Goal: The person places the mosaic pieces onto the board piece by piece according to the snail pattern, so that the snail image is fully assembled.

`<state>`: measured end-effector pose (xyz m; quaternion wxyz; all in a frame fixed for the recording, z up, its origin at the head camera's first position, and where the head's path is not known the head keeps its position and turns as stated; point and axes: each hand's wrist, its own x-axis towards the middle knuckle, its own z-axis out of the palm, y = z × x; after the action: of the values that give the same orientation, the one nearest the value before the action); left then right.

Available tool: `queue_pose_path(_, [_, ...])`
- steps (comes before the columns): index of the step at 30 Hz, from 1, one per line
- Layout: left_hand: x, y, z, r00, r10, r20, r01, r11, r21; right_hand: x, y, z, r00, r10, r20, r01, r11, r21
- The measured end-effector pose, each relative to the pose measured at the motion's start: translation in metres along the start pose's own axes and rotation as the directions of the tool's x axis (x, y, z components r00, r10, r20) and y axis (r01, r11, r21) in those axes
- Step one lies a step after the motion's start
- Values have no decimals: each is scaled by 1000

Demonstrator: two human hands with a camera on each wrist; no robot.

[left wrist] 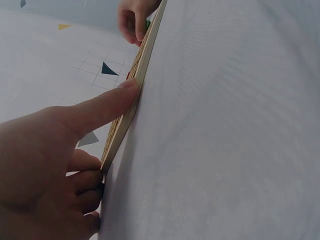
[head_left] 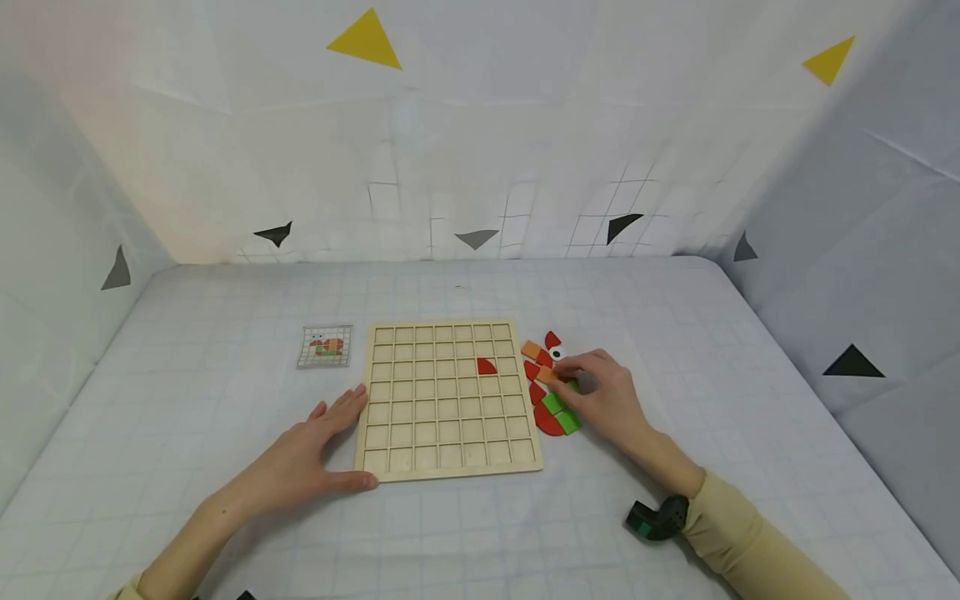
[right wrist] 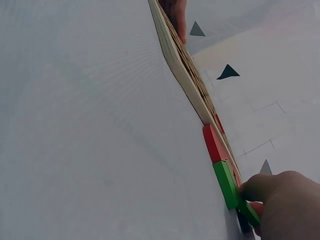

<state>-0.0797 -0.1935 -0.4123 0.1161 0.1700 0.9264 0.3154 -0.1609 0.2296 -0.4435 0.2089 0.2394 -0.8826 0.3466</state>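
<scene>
My left hand [head_left: 311,454] lies spread along the left side of a square wooden grid board [head_left: 448,323], its thumb at the near left corner and its fingertips at the side edge. One red quarter-round tile [head_left: 487,366] sits in a cell towards the right. Beside the board's right edge, my right hand [head_left: 603,398] pinches an orange tile [head_left: 545,375] between thumb and fingertips, low over a loose group of tiles. Around it lie red rounded tiles [head_left: 549,422], green tiles [head_left: 552,403], another orange tile [head_left: 533,349] and a white eye tile [head_left: 556,353]. The palm side is hidden from the head view.
A small picture card [head_left: 326,347] showing a coloured figure on a grid lies left of the board. White sheeting [head_left: 465,150] with yellow and black shapes rises behind the table. A black device [head_left: 657,518] is worn at the right wrist.
</scene>
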Motion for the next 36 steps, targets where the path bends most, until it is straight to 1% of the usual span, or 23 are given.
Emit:
queue_pose_path(6, [0,0,0,1000,6,2,-6,1000,-3,-1,4,1,999,40,-28,-41,998,-50])
queue_pose_path(12, [0,1,-1,1000,0,2,0,1000,-1,-1,4,0,997,66,-36,-68,996,-60])
queue_pose_path(18, [0,1,0,1000,-5,3,5,1000,-3,-1,4,0,997,72,-27,-74,996,-57])
queue_pose_path(29, [0,0,0,999,-30,12,30,1000,-8,-1,5,0,999,45,-31,-47,997,-54])
queue_pose_path(33, [0,1,0,1000,-22,6,22,1000,-3,0,3,-2,998,62,-30,-63,998,-26])
queue_pose_path(36, [-1,2,0,1000,-4,0,4,1000,-2,0,-2,-4,997,78,-25,-78,997,5])
